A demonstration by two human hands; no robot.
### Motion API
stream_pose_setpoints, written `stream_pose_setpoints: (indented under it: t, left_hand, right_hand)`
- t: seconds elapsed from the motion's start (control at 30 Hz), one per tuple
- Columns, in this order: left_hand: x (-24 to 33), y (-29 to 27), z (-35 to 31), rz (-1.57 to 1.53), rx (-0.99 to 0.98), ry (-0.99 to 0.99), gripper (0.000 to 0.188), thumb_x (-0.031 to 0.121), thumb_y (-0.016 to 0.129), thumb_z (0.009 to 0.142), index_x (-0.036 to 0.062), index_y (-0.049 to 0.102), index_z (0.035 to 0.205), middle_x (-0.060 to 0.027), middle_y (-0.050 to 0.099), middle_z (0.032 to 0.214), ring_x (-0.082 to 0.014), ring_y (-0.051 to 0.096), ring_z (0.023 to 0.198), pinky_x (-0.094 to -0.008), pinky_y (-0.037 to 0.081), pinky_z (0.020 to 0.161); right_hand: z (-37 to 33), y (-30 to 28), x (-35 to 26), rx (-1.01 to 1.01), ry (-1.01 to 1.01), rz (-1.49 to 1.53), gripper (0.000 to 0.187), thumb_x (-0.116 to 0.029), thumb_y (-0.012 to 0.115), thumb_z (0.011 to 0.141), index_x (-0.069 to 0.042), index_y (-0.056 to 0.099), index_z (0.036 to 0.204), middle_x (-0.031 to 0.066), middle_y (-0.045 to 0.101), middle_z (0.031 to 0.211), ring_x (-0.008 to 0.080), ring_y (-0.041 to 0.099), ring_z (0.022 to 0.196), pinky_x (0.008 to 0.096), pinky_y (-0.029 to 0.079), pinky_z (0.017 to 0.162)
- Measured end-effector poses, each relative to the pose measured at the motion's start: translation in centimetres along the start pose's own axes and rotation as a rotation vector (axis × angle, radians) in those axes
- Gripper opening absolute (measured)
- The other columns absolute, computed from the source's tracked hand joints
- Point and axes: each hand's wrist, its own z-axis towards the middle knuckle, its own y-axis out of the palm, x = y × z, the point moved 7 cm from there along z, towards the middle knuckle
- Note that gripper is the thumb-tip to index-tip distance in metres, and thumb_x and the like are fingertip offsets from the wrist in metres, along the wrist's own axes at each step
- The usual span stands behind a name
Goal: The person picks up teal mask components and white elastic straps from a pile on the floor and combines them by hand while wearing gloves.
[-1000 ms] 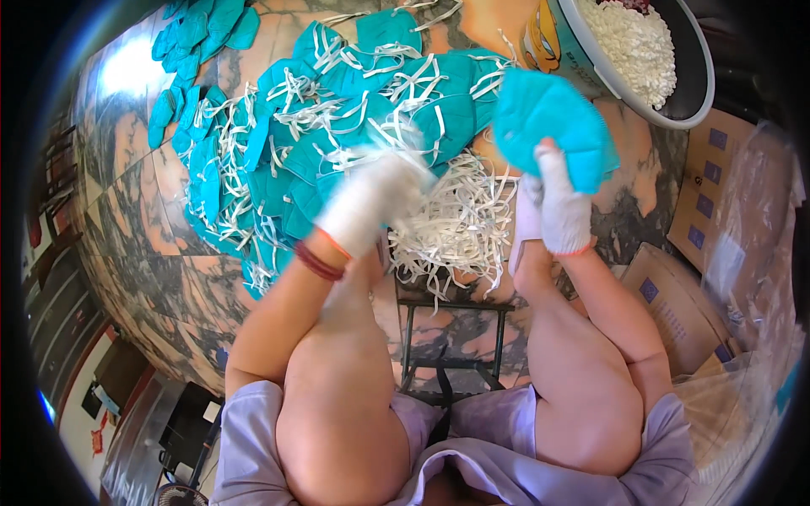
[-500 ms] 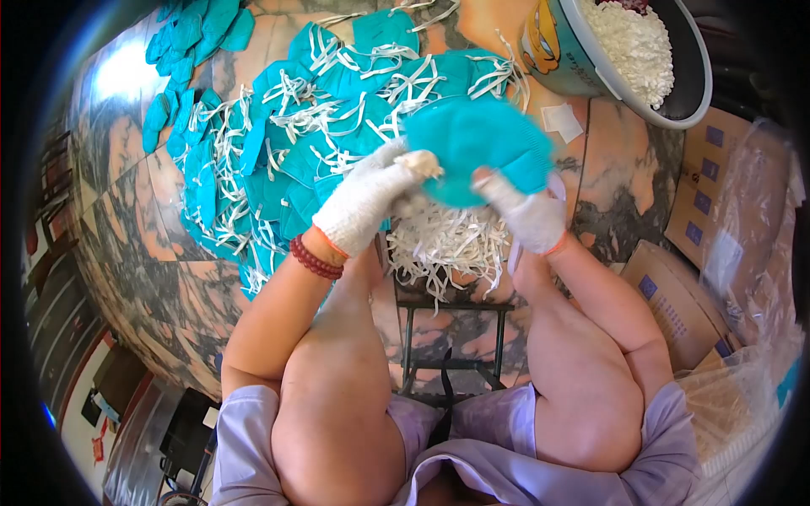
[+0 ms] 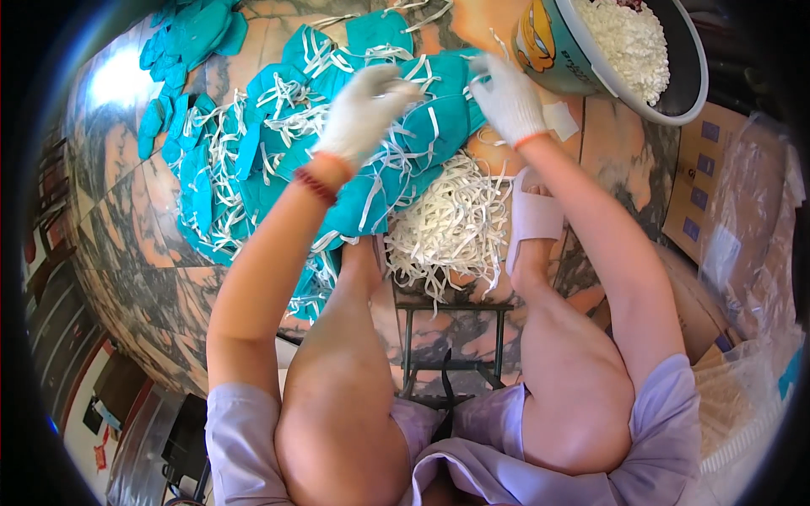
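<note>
A broad heap of flat teal fabric pieces, mask-like with white straps, covers the floor before me. My left hand, in a white glove with bare fingertips, hovers over the heap with thumb and fingers apart, slightly blurred, holding nothing I can see. At the heap's right edge is my right hand, gloved alike. Its fingers curl beside a teal piece and are smeared by motion, so a grip cannot be made out. Between my feet lies a tangle of loose white straps.
A tilted bucket holding white crumbly material stands at the far right. A small white paper lies near it. Cardboard and clear plastic wrap are on the right. More teal pieces lie far left.
The rounded teal piece held up between both hands has left them. My hands have moved farther away and apart. Teal pieces now lie nearer my left foot, and more of the strap tangle shows.
</note>
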Motion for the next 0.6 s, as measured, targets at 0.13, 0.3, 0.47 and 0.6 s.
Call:
stream_pose_setpoints:
  t: [0.13, 0.3, 0.47, 0.6]
  left_hand:
    - [0.4, 6.1, 2.7, 0.767, 0.011, 0.179, 0.060, 0.038, 0.073, 0.077, 0.0071, 0.055, 0.125, -0.0158, 0.065, 0.115, -0.0313, 0.063, 0.104, -0.0393, 0.051, 0.087]
    - [-1.4, 8.4, 2.3, 0.975, -0.195, 0.042, 0.056, 0.031, 0.074, 0.075, 0.0102, 0.053, 0.123, -0.0128, 0.064, 0.113, -0.0325, 0.064, 0.100, -0.0407, 0.053, 0.080]
    - [-0.1, 8.2, -2.2, 0.962, -0.199, 0.366, 0.020, 0.026, 0.070, 0.076, 0.0132, 0.068, 0.091, -0.0101, 0.060, 0.093, -0.0318, 0.062, 0.088, -0.0415, 0.051, 0.073]
    - [4.5, 7.5, -7.4, 0.919, -0.233, 0.599, 0.018, 0.021, 0.071, 0.071, 0.0161, 0.069, 0.088, -0.0047, 0.059, 0.095, -0.0278, 0.058, 0.092, -0.0389, 0.051, 0.073]
  right_hand:
    - [4.9, 2.5, 1.4, 0.032, 0.002, -0.065, 0.042, -0.018, 0.064, 0.081, -0.011, 0.059, 0.122, 0.0144, 0.065, 0.116, 0.0336, 0.062, 0.106, 0.0416, 0.049, 0.093]
    - [4.0, 3.5, 0.9, -0.088, 0.113, -0.065, 0.042, -0.016, 0.068, 0.078, -0.005, 0.061, 0.117, 0.0155, 0.066, 0.110, 0.0287, 0.064, 0.102, 0.0371, 0.050, 0.090]
    - [1.0, 1.0, -1.7, -0.054, -0.100, -0.144, 0.014, -0.013, 0.061, 0.080, -0.012, 0.067, 0.092, 0.0101, 0.066, 0.103, 0.0318, 0.063, 0.096, 0.0430, 0.051, 0.082]
    - [-2.7, -3.0, -6.0, -0.005, -0.319, -0.120, 0.006, -0.009, 0.059, 0.080, -0.010, 0.063, 0.083, 0.0109, 0.065, 0.093, 0.0313, 0.063, 0.091, 0.0425, 0.051, 0.078]
